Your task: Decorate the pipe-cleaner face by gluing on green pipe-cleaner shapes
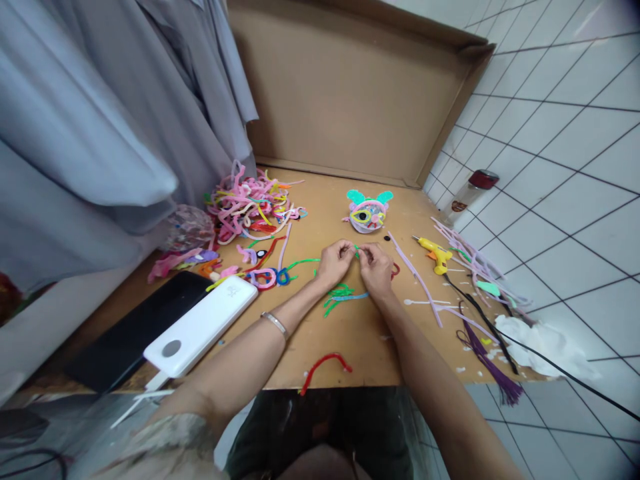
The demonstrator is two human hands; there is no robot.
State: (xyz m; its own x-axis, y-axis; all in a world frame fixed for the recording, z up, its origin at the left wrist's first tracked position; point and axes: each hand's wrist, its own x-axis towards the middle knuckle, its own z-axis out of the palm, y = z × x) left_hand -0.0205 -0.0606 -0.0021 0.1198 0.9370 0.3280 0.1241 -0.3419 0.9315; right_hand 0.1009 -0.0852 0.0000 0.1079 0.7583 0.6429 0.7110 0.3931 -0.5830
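Note:
My left hand [336, 262] and my right hand [376, 265] meet over the middle of the table, fingertips pinched close together. Between them shows a bit of green pipe cleaner [357, 251], gripped from both sides; a green length also trails left of my left hand. Just below my hands lie bent green pipe cleaner pieces [342, 291] beside a blue strand [350, 297]. Beyond them stands a round craft figure [368, 212] with green ears, a pink rim and a yellow-ringed eye. A red pipe cleaner [326, 363] curves near the front edge.
A heap of pink pipe cleaners [245, 203] lies back left. Nearer are a white power bank [203, 325] and a black flat object [145, 333]. On the right are a yellow glue gun [435, 255], its cord, lilac pipe cleaners [475, 263], a purple tassel [493, 370] and a bottle [467, 197].

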